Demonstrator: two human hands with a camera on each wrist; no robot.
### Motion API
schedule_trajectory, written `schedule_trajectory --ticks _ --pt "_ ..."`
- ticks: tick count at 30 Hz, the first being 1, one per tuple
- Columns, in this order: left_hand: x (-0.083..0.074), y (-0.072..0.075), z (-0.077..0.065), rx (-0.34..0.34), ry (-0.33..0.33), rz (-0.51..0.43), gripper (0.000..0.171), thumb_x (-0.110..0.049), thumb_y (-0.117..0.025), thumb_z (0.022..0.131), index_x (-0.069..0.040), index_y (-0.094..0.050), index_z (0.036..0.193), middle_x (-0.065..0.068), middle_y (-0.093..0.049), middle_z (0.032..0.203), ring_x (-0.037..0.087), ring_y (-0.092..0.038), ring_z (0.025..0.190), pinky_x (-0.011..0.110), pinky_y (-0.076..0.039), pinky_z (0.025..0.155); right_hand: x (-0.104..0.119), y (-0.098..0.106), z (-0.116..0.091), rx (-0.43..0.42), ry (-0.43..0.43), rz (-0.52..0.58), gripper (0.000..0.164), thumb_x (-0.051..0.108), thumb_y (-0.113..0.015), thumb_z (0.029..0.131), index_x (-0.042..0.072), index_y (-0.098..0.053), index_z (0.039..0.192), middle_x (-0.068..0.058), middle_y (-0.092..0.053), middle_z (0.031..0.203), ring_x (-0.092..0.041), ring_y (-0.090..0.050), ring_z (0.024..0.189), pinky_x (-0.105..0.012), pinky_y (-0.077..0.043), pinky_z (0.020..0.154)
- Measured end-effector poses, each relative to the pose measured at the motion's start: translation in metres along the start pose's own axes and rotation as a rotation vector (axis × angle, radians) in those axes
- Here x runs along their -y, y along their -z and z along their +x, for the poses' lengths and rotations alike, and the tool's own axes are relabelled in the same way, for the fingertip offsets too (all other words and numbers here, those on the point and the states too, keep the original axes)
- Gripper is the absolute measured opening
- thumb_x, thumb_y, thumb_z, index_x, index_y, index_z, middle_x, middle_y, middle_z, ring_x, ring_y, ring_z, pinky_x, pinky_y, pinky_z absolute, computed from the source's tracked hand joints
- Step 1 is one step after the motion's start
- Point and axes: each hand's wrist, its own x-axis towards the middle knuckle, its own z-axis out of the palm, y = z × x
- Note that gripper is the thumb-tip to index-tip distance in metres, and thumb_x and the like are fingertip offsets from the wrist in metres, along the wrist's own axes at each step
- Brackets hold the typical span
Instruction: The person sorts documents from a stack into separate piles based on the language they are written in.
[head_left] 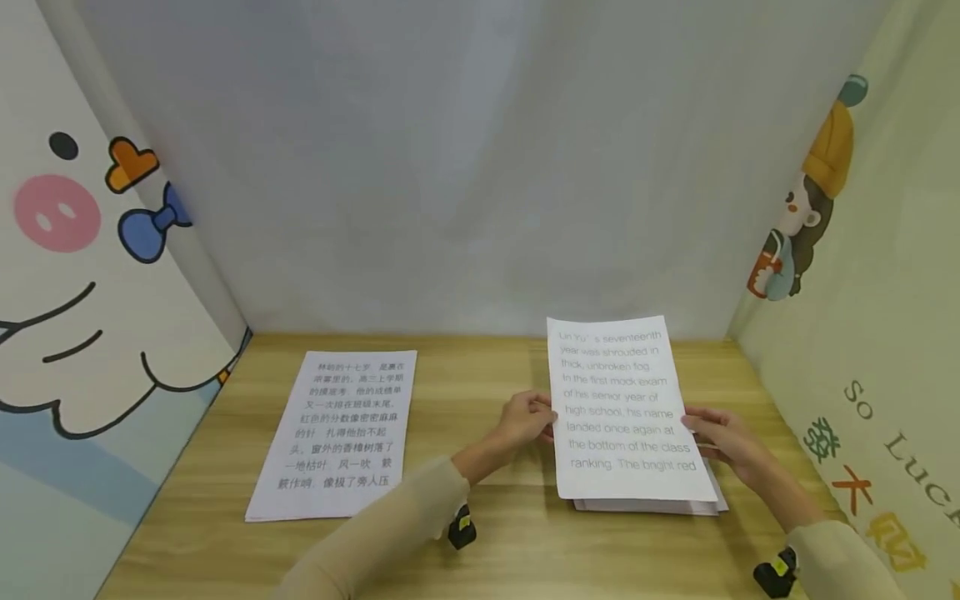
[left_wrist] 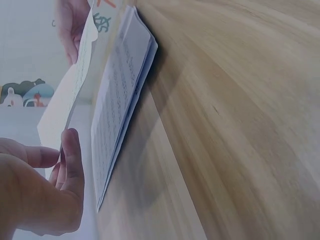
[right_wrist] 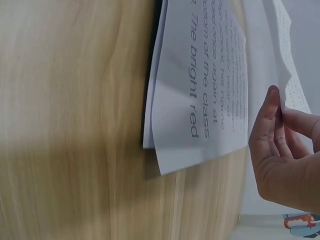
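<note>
A white sheet of paper [head_left: 622,408] with large English print is held up over a small paper stack [head_left: 648,507] at the right of the table. My left hand [head_left: 525,419] pinches its left edge between thumb and fingers. At the opposite edge, my right hand [head_left: 723,437] pinches it the same way. In the left wrist view the raised sheet [left_wrist: 70,100] is clear of the stack [left_wrist: 120,90]. The right wrist view has printed text on the stack's top sheet [right_wrist: 200,100], which lies slightly askew; the held sheet [right_wrist: 287,60] bends a little.
To the left lies another paper pile [head_left: 337,433] with Chinese print. Everything rests on a wood-grain table [head_left: 480,367]. A pale curtain [head_left: 450,167] closes the back, and cartoon-printed panels stand at the left [head_left: 75,292] and right [head_left: 885,333].
</note>
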Motion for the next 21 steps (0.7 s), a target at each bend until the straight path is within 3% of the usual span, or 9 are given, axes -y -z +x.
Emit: schedule_trajectory --ticks 4,9,21 --pt "0.004 -0.015 0.002 -0.001 0.015 -0.028 0.023 0.001 -0.060 0.094 0.008 -0.063 0.117 0.023 -0.075 0.100 0.018 -0.069 0.071 0.044 -0.066 0.075 -0.009 0.010 -0.002 0.016 0.007 -0.001 0.067 0.028 -0.054 0.107 -0.016 -0.029 0.151 0.017 -0.070 0.095 -0.002 -0.068 0.088 -0.022 -0.061 0.080" --pt "0.005 -0.027 0.005 0.002 0.020 -0.061 0.025 0.004 -0.060 0.092 0.009 -0.061 0.117 0.023 -0.074 0.098 0.016 -0.065 0.064 0.037 -0.066 0.068 -0.015 0.022 -0.001 0.028 0.006 0.018 0.063 0.024 -0.054 0.106 -0.017 -0.033 0.149 0.018 -0.071 0.093 -0.002 -0.070 0.085 -0.023 -0.062 0.077" --pt "0.007 -0.028 0.012 0.019 0.054 -0.050 0.022 0.005 -0.059 0.092 0.006 -0.060 0.115 0.013 -0.071 0.084 0.012 -0.061 0.059 0.026 -0.063 0.059 -0.020 0.028 0.009 0.013 -0.037 0.068 0.050 0.023 -0.060 0.104 -0.009 -0.052 0.140 0.018 -0.072 0.090 -0.004 -0.071 0.084 -0.023 -0.062 0.077"
